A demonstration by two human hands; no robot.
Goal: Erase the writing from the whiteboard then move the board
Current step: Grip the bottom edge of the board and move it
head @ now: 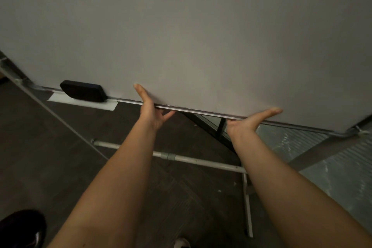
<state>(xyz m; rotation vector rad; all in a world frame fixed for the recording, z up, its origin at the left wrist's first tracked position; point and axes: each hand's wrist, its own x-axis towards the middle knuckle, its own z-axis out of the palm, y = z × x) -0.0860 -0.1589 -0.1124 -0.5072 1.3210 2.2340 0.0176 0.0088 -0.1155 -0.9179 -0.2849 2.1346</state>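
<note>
Head view, near to far: two bare forearms are reaching up and forward from the bottom of frame, with dark floor (60, 167) beneath and a shoe tip (20, 225) at lower left. Behind the arms, the stand's crossbar (193, 160) is running below the fingers. Left hand (150, 109) is gripping the whiteboard (201, 36) at its bottom edge, thumb up flat on the front face, fingers (168, 115) curling under and behind the rim. Right hand (248, 121) is gripping the same edge further right, thumb lying along the front, fingers hooking under, mostly hidden. So both hands are holding the board, not spread free. Black eraser (82, 91) is sitting on the tray (109, 105) just left of the left fingers, untouched. Board surface above the fingers is looking blank, no writing visible in the part shown.

Judgement: erasing seems done, the move step is in hand. Next move probably needs an even push or lift from both hands, keeping the frame from tipping and the eraser from sliding off.
</note>
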